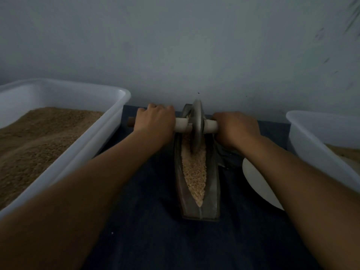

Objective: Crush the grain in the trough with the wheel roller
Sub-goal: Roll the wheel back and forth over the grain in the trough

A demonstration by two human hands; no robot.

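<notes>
two bare forearms reach in from the lower corners of the view, uncovered for their whole visible length, with no sleeve edge showing. the bare left hand (155,121) and the bare right hand (236,128) wear nothing: no glove, ring, watch or band shows on either wrist. knuckles and backs of both hands face up toward the camera.

Both hands, left (155,121) and right (236,128), grip the axle of the wheel (196,127) standing in the grain (194,172) at the trough's (213,184) far end.
</notes>
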